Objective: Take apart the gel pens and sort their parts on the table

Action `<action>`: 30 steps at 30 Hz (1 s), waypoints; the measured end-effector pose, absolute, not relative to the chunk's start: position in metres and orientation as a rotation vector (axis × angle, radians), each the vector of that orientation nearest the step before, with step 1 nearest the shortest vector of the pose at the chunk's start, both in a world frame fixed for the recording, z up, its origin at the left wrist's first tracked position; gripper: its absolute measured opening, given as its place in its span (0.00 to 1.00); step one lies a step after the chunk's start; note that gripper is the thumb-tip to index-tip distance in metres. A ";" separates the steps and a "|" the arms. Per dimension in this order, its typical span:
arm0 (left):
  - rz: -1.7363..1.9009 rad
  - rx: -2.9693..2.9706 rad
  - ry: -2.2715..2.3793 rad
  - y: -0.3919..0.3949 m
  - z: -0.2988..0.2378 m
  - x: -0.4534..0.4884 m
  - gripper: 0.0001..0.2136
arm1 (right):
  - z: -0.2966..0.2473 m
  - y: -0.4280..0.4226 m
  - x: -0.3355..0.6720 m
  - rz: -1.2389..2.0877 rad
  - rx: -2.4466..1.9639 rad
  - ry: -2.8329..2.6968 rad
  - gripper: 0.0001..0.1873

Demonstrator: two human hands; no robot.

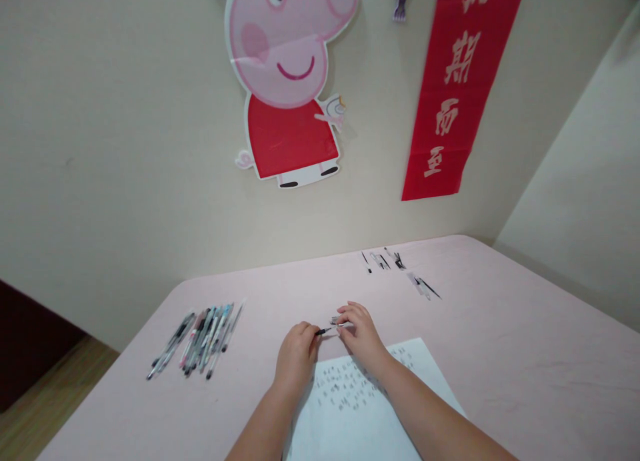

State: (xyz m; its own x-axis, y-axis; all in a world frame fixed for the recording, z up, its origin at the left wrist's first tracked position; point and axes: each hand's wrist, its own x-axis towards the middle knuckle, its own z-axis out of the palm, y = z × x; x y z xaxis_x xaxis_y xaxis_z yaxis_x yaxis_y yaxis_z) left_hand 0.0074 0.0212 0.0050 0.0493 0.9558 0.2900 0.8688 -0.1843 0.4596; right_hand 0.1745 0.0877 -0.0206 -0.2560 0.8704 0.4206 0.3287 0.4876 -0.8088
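Just above the written paper [350,421], both my hands meet over a slim pen part [324,331] with a dark section and a thin pale end. My left hand [296,354] pinches its dark end between thumb and fingers. At the other end, the thumb and fingers of my right hand [364,341] close around the thin tip. A small grey piece [334,320] lies on the cloth beside my right fingertips; its kind is too small to make out. Handwritten characters cover the upper part of the paper, and my right forearm crosses it.
To the left lies a bunch of pens [207,337], with a few more pens [173,344] beside it. Several pen parts [383,259] and other thin pieces [424,286] lie near the wall. A pink cloth [525,354] covers the table. A pig cutout [293,137] and red banner [450,107] hang behind.
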 end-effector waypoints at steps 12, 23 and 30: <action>0.848 2.130 1.999 0.022 0.002 0.006 0.09 | -0.024 0.086 0.176 0.644 -1.099 -1.971 0.11; 0.860 2.177 1.869 0.022 0.006 0.008 0.09 | -0.013 0.080 0.173 0.672 -0.972 -1.980 0.11; 0.979 2.110 1.966 0.022 0.004 0.002 0.09 | -0.016 0.087 0.176 0.711 -1.027 -1.891 0.08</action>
